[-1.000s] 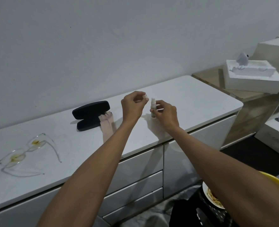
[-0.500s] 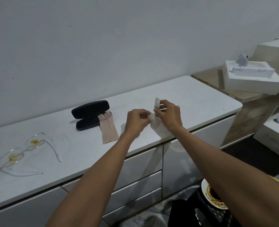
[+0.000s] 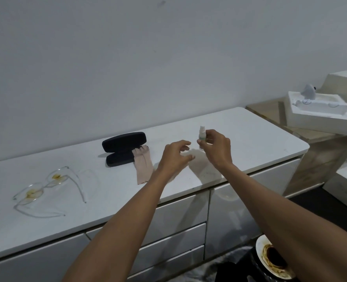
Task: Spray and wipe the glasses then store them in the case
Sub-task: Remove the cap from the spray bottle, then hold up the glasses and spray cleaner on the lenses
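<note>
Clear-framed glasses [image 3: 44,187] with yellow-brown smears on both lenses lie unfolded at the left of the white counter [image 3: 260,143]. An open black case [image 3: 123,141] sits mid-counter, and a beige cloth [image 3: 143,167] lies against its right end. My right hand [image 3: 217,147] holds a small spray bottle [image 3: 201,133] upright above the counter, with its nozzle bare. My left hand [image 3: 174,155] hovers just left of the bottle with its fingers spread and nothing visible in them. I cannot make out a cap on the counter.
Drawers run below the counter's front edge. To the right stands a lower wooden table with a white foam tray [image 3: 319,117] on it. A dirty plate [image 3: 270,261] sits on the floor at the lower right.
My left hand came down from beside the bottle top to the counter and opened its pinched fingers. The right hand kept the bottle upright and shifted slightly right.
</note>
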`<state>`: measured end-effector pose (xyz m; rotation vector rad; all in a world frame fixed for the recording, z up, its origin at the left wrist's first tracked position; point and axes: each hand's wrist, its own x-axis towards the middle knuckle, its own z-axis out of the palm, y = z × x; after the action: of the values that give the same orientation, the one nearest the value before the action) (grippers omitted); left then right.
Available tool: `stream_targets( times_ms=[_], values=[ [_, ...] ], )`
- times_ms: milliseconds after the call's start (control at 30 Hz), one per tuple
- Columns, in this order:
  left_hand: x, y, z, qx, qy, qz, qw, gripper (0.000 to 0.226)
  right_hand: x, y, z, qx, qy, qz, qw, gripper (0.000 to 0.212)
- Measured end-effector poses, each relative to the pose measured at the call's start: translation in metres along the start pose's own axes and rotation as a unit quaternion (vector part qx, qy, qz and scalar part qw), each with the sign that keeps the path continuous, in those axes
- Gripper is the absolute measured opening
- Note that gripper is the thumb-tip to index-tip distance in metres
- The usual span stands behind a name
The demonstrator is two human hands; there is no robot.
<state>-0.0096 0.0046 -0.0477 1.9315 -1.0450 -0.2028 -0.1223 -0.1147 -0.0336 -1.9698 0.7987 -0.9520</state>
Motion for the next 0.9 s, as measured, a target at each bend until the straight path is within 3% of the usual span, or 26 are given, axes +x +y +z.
stream_targets(
  times_ms=[133,433,633,900],
  values=[
    [-0.008,-0.009,-0.047,0.019,0.063,0.016,0.998,0.039,0.001,-0.034,0.016,0.038,-0.014,-0.042,0.998,0.028],
    [-0.067,-0.049,-0.195,0.106,0.192,-0.015,0.976,0.027,-0.032,-0.115,0.106,0.103,-0.126,-0.155,0.975,0.068],
    [-0.141,-0.093,-0.277,0.176,0.262,-0.059,0.947,0.032,-0.072,-0.155,0.168,0.144,-0.208,-0.177,0.951,0.066],
    [-0.218,-0.145,-0.322,0.22,0.266,-0.108,0.932,0.05,-0.102,-0.165,0.212,0.13,-0.249,-0.179,0.943,0.067]
  ],
)
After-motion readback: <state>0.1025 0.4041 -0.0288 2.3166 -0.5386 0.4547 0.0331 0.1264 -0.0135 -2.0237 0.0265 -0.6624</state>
